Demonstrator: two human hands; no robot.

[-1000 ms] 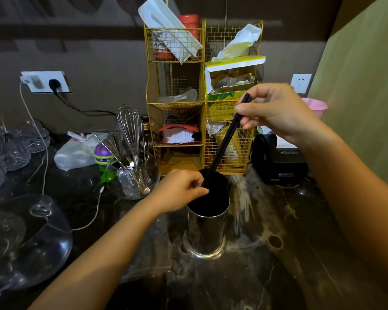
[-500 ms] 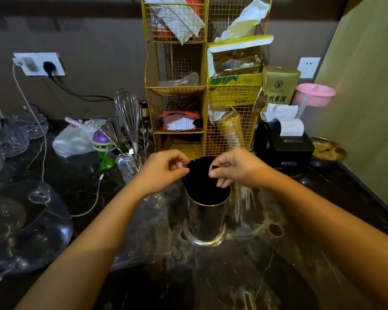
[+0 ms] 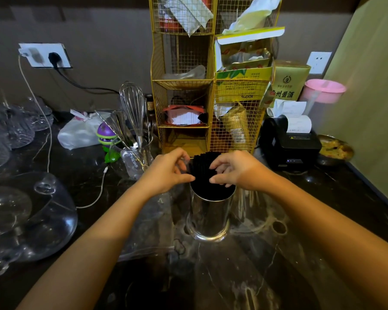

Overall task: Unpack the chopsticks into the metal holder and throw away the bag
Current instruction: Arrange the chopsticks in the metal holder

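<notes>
Nearest to me: dark marble bench, both forearms reaching in. A flat clear bag lies on the bench under the left forearm, just left of the metal holder; it looks empty, though glare makes that hard to confirm.

The metal holder stands upright mid-bench, packed with black chopsticks, tops fanned above the rim.

Left hand: fingers curled together against the left side of the bundle, touching the sticks and steadying rather than lifting. Right hand: fingertips pinched loosely onto the sticks on the right side.

Change: a second ago the right hand was up high, feeding one last chopstick down into the holder; now it is low and that stick is in with the rest. Half a second ago both hands were already at the rim, so this is tidying (squaring up the bundle, I'd guess).

My read: unpacking is essentially done. What's left is the bag, not yet picked up, and no bin in view.

Further back: whisk in a glass jar, yellow wire rack, receipt printer, wall sockets.
</notes>
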